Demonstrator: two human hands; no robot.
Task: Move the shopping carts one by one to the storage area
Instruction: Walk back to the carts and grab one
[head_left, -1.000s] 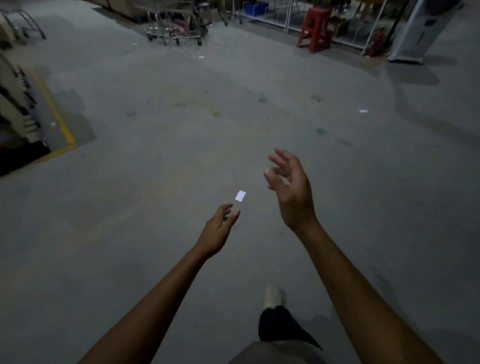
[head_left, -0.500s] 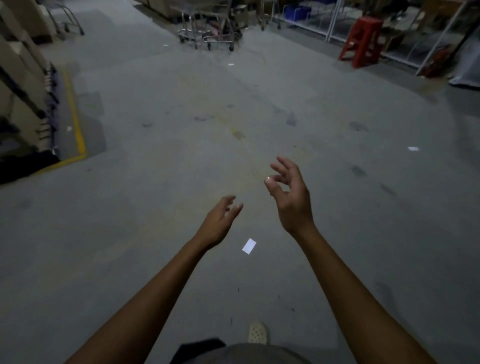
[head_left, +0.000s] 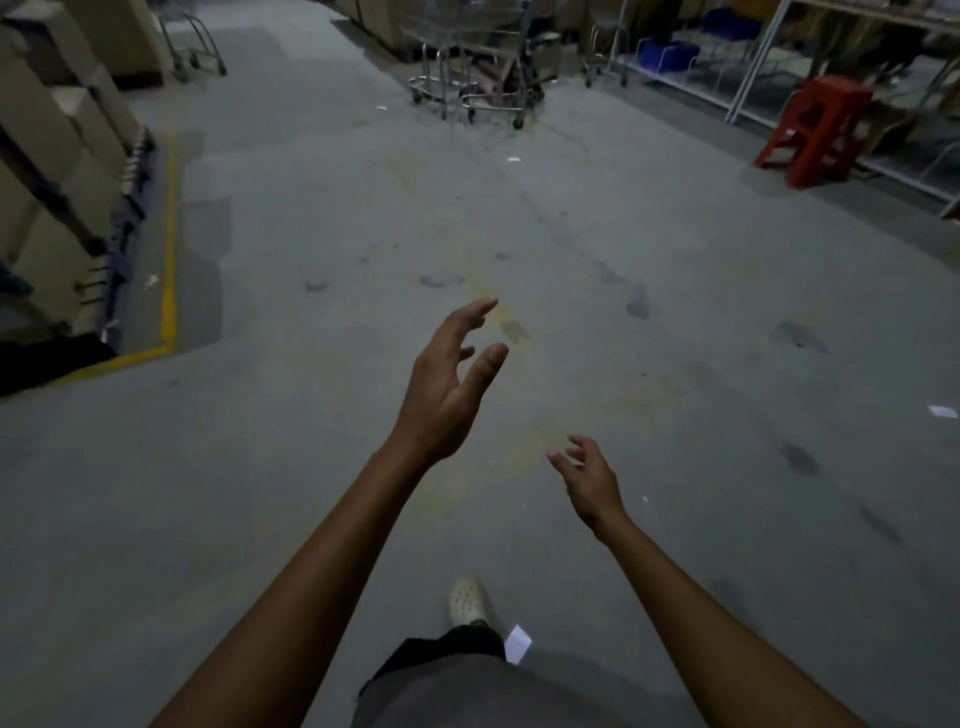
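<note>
The group of silver metal wire shopping carts (head_left: 475, 78) stands at the far edge of the grey concrete floor (head_left: 291, 467), almost straight ahead of the person and well apart from both hands, with a wide stretch of floor between. The left hand (head_left: 447, 387) is raised and reaches forward, its fingers spread loosely apart and holding nothing. The right hand (head_left: 589, 480) is lower and closer to the body, its fingers also loose and holding nothing. So the left hand is the nearer one to the carts, and they lie ahead of it, only a little to its right. The carts seem pushed close together, but the light is dim, and I cannot tell which way their long axis runs or on which side the handle is. In my judgement the person must first walk across the floor before any grip is possible. One more metal cart (head_left: 189, 47) stands near the far left corner, and a red plastic stool (head_left: 818, 130) is by the right edge.
</note>
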